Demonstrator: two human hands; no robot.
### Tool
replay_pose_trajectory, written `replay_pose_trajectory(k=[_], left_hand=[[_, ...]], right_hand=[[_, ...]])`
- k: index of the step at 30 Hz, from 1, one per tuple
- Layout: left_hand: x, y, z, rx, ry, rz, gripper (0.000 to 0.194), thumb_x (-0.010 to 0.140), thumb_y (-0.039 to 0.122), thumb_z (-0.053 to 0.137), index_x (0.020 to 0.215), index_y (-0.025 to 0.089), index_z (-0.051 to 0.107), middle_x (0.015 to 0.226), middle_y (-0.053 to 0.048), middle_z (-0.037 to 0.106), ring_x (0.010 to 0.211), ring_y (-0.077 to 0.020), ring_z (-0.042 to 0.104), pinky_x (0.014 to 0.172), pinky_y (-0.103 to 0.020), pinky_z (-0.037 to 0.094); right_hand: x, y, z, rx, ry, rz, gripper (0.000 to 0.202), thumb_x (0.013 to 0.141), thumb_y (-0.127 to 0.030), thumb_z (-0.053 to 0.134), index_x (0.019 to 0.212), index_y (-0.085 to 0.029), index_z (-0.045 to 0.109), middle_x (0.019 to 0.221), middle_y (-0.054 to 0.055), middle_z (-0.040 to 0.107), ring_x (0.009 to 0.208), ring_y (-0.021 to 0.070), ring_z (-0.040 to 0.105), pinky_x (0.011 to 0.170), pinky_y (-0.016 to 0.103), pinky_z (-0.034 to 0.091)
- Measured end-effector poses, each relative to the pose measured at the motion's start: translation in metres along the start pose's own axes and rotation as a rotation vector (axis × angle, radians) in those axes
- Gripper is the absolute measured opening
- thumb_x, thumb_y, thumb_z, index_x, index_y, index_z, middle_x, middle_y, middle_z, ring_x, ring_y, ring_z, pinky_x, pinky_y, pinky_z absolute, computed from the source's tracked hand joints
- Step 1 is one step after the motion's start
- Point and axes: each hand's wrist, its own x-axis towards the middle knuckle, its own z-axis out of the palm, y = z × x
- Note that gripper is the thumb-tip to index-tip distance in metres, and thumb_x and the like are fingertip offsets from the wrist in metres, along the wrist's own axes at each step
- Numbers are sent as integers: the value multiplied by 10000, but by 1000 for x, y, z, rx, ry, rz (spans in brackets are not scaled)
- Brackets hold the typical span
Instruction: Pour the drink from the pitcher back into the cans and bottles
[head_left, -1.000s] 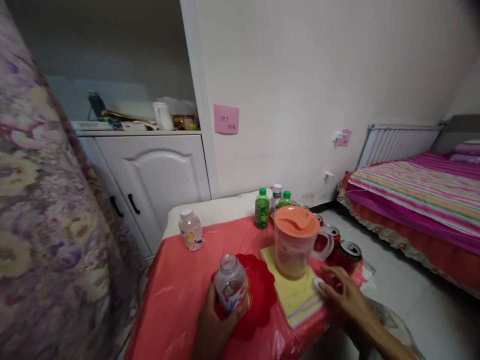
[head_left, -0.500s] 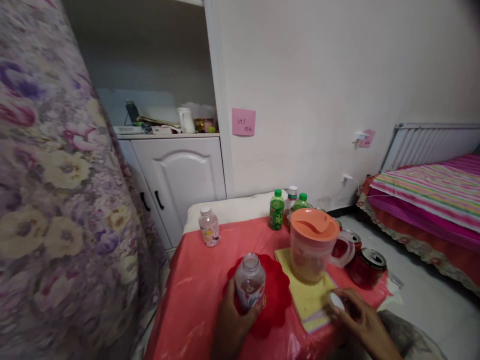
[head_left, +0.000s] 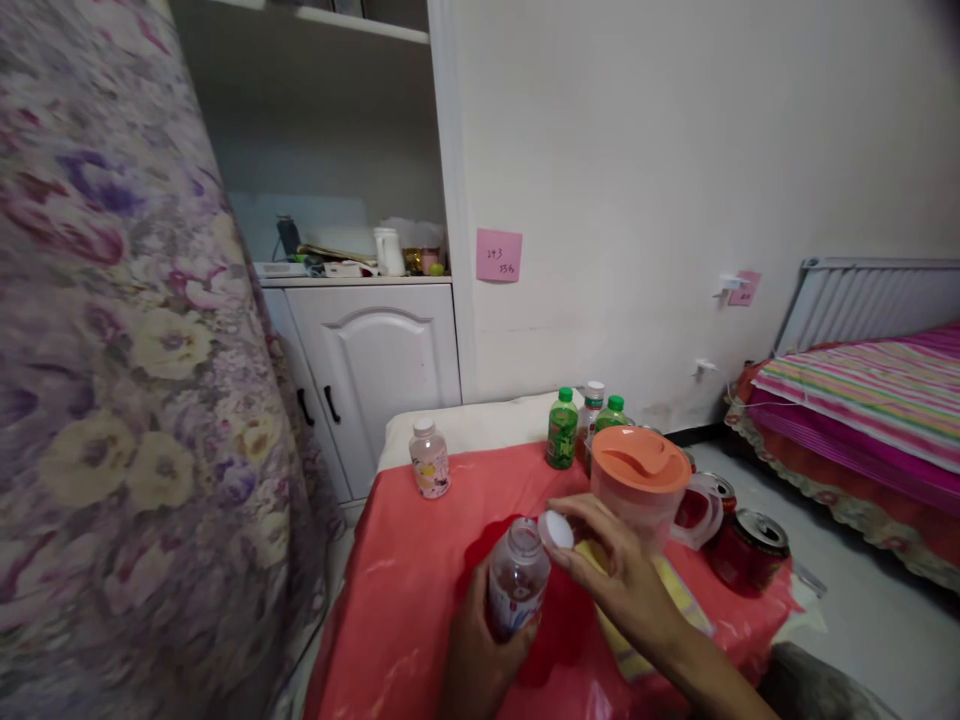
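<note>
A flowered curtain (head_left: 112, 400) fills the left of the view. Behind it a white cabinet (head_left: 375, 370) is set against the wall, with a white jug (head_left: 388, 251) and other small clutter on its top. A pink note (head_left: 499, 255) is stuck to the wall beside it.

A table covered with a red cloth (head_left: 405, 590) is seen in the foreground. Near its far left edge a small capped bottle (head_left: 429, 458) is stood upright, well apart from the hands. At the near edge the left hand (head_left: 476, 655) is wrapped around the lower body of a small clear bottle (head_left: 516, 578), which is held upright, or nearly so, over a red mat (head_left: 559, 620); its mouth is open. Just beside that mouth a white cap (head_left: 556, 529) is pinched between the fingertips of the right hand (head_left: 615, 570), the fingers being closed on it. Whether the cap touches the bottle's rim cannot be told.

Behind the right hand a pitcher with an orange lid (head_left: 641, 475) is placed on a yellow cloth (head_left: 679, 600). Further back, three small bottles (head_left: 562, 430), two with green caps and one with a white cap, are grouped near the wall. To the right of the pitcher, opened red cans (head_left: 748, 550) are stood at the table's edge. At the far right a bed with a striped cover (head_left: 870, 390) and a radiator (head_left: 870, 300) are seen.
</note>
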Motion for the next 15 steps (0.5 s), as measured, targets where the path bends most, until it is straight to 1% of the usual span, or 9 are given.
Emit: replay_pose_trajectory(k=[4,7,11,15], left_hand=[[-1,-2,1,-23,-19,17,634,617,262,792,1228,201,632,1251,-121,717,1160,-338,660,1003,-433,535],[-1,-2,2,-39,-18,37,679,619,262,784,1270,179,607,1281,-138,702,1173,-343,653,1015,-451,527],[-2,-1,0,-42,-29,50,690,626,261,771,1289,168,602,1307,-141,690,1203,-343,637,1043,-456,511],[-2,0,-1,-24,-29,27,722,599,238,771,1299,175,606,1312,-135,689,1219,-346,629,1060,-459,498]], right_hand=[[15,-9,9,-55,-136,-84,366,879,-233,638,1244,-216,612,1158,89,652,1097,239,606,965,397,487],[19,-9,9,-103,-181,-122,364,899,-216,612,1262,-196,598,1184,104,645,1136,243,583,986,420,475],[22,-12,1,-149,-280,-157,368,913,-193,598,1280,-200,587,1226,101,647,1170,233,568,1018,427,464],[29,-19,-12,-213,-401,-183,388,926,-187,588,1310,-245,571,1288,72,634,1218,213,551,1075,427,434]])
